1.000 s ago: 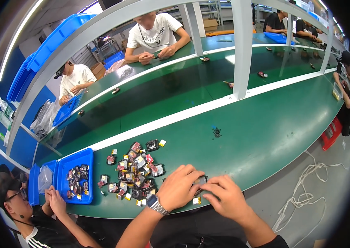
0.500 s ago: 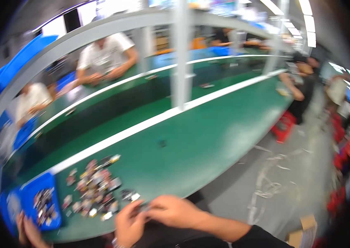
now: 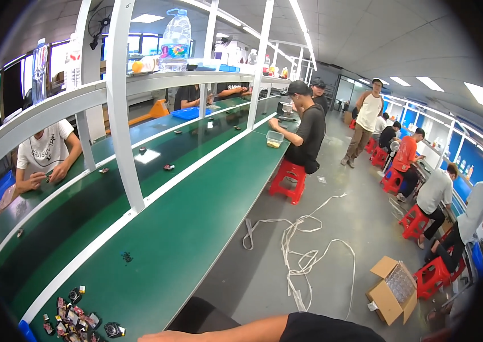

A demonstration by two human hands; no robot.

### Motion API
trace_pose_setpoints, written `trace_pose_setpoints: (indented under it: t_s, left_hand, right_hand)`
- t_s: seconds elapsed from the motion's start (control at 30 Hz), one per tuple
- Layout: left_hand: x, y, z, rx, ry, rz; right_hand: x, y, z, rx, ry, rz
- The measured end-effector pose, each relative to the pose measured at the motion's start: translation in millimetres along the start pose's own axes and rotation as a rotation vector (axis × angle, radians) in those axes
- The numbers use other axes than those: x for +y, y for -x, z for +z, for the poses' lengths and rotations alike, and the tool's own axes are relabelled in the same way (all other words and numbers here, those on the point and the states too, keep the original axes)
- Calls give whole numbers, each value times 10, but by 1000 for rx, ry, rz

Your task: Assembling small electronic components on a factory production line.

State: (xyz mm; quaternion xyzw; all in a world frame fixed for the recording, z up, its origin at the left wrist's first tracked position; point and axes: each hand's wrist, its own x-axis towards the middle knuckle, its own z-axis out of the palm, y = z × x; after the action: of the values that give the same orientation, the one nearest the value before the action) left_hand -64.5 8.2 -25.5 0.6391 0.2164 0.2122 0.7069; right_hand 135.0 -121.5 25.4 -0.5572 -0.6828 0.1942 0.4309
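Only the back and wrist of my right hand (image 3: 164, 337) show at the lower edge, beside the table's front edge. Its fingers are cut off by the frame, so whatever they hold is hidden. My left hand is out of view. Nearest to the right hand lies a small black part with a white tab (image 3: 114, 329). Left of it is a heap of small electronic modules (image 3: 70, 322), dark and reddish with white and yellow bits. A cluster of tiny black pieces (image 3: 127, 258) lies farther up the green table (image 3: 196, 211).
A white metal frame (image 3: 124, 114) rises along the table and carries a shelf with a large water bottle (image 3: 175, 43). Several people sit across and farther along. A red stool (image 3: 289, 181), loose white straps (image 3: 301, 251) and an open carton (image 3: 392, 289) stand or lie on the floor.
The view has swung up and to the right. My left hand, the fingers of my right hand and most of the blue bin have left the picture.
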Motion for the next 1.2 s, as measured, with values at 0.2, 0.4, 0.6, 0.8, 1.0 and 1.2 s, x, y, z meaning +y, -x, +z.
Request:
trace_pose_setpoints:
  t_s: [0.2,0.4,0.6,0.8,1.0,1.2]
  left_hand:
    - [85,41,421,95,333,-188]
    - [-61,259,350,37,448,-104]
    - [-47,360,329,19,433,-118]
    - [-149,401,261,-12,482,-68]
    - [-132,364,252,-47,272,92]
    - [-111,394,244,-29,229,43]
  right_hand:
    - [80,168,109,77,273,-14]
    - [59,128,65,-77,174,-6]
    - [-5,149,174,-108,113,71]
    - [-29,198,279,-21,12,166]
    - [-1,229,311,85,-138,231]
    - [-1,291,375,102,-232,289]
